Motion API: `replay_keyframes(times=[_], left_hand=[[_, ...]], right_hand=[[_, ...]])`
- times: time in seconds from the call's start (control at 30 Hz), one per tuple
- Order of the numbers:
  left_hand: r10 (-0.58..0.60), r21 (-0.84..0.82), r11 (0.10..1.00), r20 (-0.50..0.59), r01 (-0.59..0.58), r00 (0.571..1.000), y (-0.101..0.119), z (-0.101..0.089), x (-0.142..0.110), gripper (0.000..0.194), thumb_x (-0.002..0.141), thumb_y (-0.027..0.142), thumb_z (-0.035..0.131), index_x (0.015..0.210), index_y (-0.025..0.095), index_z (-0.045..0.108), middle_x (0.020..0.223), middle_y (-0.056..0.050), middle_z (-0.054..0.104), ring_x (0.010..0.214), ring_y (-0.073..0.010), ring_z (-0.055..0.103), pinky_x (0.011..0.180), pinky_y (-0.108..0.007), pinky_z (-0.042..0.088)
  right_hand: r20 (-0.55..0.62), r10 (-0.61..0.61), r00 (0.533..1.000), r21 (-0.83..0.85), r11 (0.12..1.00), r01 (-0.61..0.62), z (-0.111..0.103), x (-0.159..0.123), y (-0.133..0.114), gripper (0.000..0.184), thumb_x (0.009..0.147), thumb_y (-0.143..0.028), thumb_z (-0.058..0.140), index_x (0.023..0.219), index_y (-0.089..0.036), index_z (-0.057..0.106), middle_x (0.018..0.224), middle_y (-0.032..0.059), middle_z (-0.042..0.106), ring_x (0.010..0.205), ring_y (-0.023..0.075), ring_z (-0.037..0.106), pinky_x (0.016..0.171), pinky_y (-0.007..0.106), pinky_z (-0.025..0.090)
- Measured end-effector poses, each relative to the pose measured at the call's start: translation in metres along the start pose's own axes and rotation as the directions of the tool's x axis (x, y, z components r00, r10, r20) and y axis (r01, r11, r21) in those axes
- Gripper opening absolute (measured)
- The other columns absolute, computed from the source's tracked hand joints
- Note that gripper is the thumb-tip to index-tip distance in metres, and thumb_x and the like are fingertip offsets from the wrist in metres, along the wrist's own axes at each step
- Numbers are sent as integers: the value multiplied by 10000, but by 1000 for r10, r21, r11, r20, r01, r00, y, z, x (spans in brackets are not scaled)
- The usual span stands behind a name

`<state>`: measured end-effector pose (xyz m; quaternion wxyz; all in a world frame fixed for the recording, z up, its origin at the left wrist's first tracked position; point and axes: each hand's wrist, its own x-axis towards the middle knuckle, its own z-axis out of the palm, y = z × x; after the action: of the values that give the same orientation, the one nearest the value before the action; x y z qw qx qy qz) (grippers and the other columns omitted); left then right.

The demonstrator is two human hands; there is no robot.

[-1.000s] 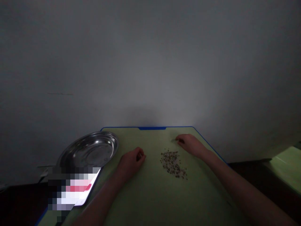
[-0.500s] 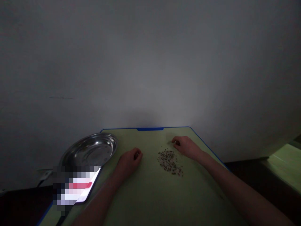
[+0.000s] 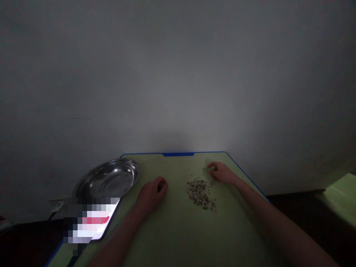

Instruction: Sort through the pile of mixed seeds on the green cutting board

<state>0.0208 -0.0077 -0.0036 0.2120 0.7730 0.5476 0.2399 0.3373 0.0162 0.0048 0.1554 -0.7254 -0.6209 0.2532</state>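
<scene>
A loose patch of small dark and pale grains (image 3: 198, 193), which look like seeds or small beans, lies on the green tabletop (image 3: 172, 230). To its left my left hand (image 3: 152, 193) rests on the table with fingers curled in; what they may hold is hidden in shadow. My right hand (image 3: 221, 173) is low over the table at the upper right of the grains. Its thumb and fingers are bent toward each other, and whatever is between them is too dim and small to name.
A shiny steel basin (image 3: 107, 180) stands at the table's left side. In front of it lies a lit phone-like screen (image 3: 104, 226), partly pixelated, with a dark cable or strap. A plain grey wall (image 3: 178, 81) rises behind the blue-edged table. Another pale green surface (image 3: 340, 196) appears at far right.
My right hand has shifted slightly right, and its index finger reaches out straighter than before. My left hand stays in place, still curled. The whole view has tilted a little.
</scene>
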Motion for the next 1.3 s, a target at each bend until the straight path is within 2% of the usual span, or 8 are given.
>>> replay_keyframes(times=[0.17,0.37,0.6,0.73,0.87,1.1,1.2,1.3], left_hand=[[-1,-1,1000,12,1,1000,1,1,0,212,878,319,423,809,186,574,708,-22,633,646,-162,580,613,-264,361],[-7,-50,999,3,7,1000,-6,5,3,228,870,340,430,817,182,586,700,-19,632,646,-172,583,606,-276,369],[-72,-261,964,-98,44,993,-9,3,5,254,837,398,457,777,183,578,662,0,590,630,-169,554,583,-272,392],[-161,-402,912,-175,79,971,-10,1,7,280,826,439,464,715,194,542,580,36,511,537,-140,488,504,-249,357],[-229,-472,874,-192,115,954,-8,0,7,265,817,413,465,657,205,504,521,61,464,459,-113,429,460,-235,323],[-242,-515,849,-182,117,953,-4,-1,7,223,794,388,477,665,208,504,508,72,461,437,-101,424,442,-224,316],[-236,-514,851,-191,108,953,-3,-2,6,230,791,384,480,649,204,498,505,69,459,443,-100,436,453,-224,330],[-244,-509,853,-191,117,951,-2,-4,6,228,792,381,477,658,199,506,516,66,470,444,-101,442,458,-226,340]], right_hand=[[11,-58,998,-32,998,59,8,12,-7,332,924,-335,573,1216,-177,563,1214,90,590,998,219,613,828,431,527],[95,-163,982,-104,980,173,16,32,-34,328,925,-335,571,1212,-178,566,1214,90,591,997,218,613,829,430,527],[222,-342,913,-186,904,384,27,37,-77,314,926,-334,568,1201,-182,574,1216,89,591,1001,217,611,835,428,524],[303,-447,842,-202,833,515,36,25,-101,300,926,-341,568,1174,-173,586,1186,84,606,983,210,617,830,427,525],[325,-537,778,-201,765,612,43,3,-118,235,866,-302,631,1069,-189,666,1011,54,690,886,193,638,806,368,496],[341,-635,693,-188,676,712,42,-45,-125,196,808,-226,619,964,-258,733,900,27,743,817,191,646,709,283,423],[288,-654,700,-186,678,711,31,-58,-122,174,846,-241,595,958,-249,728,904,28,740,818,181,637,715,273,415],[176,-644,745,-190,720,667,12,-69,-111,187,892,-253,549,975,-227,714,914,39,728,796,165,627,711,267,421]])
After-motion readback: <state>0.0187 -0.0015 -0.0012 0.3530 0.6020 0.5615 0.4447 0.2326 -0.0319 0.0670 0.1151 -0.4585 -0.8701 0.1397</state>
